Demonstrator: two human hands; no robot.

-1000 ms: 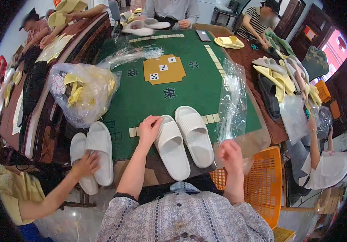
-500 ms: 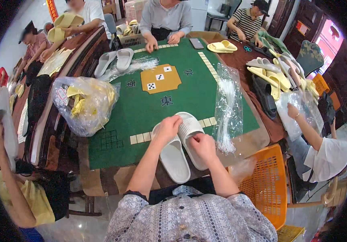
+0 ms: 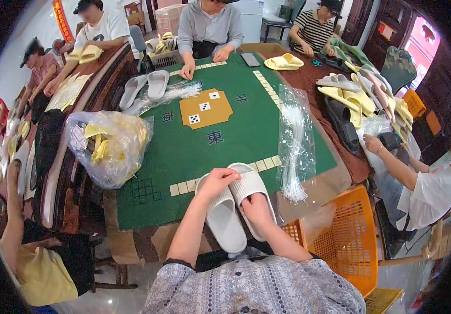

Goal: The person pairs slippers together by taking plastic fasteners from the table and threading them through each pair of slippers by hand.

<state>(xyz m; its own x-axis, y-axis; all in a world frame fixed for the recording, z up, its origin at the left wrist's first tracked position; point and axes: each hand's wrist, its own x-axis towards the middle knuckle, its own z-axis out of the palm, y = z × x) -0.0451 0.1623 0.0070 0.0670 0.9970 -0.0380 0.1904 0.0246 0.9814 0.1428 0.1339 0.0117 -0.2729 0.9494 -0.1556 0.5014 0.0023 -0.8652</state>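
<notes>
A pair of light grey slippers [image 3: 226, 226] lies side by side at the table's near edge, toes away from me and ribbed straps up. My left hand [image 3: 219, 184] reaches over the left slipper's strap. Its fingers close at the inner edges of the straps, where the two slippers meet. My right hand [image 3: 257, 208] is in the foot opening of the right slipper, against the back of its strap. Those fingers are curled and partly hidden; whatever they hold does not show. Right of the slippers lies a clear bag of thin white plastic ties [image 3: 294, 152].
A plastic bag with yellow pieces [image 3: 109, 149] stands left on the green table mat [image 3: 257, 131]. Grey slippers [image 3: 147, 89] and loose ties lie behind it. More slippers [image 3: 361, 94] are heaped at the right. An orange basket [image 3: 343, 240] stands beside me. Co-workers sit around.
My right hand has gone deeper into the right slipper's opening, while my left hand keeps its place at the straps. At the far left, a co-worker has lowered a pair of yellow slippers.
</notes>
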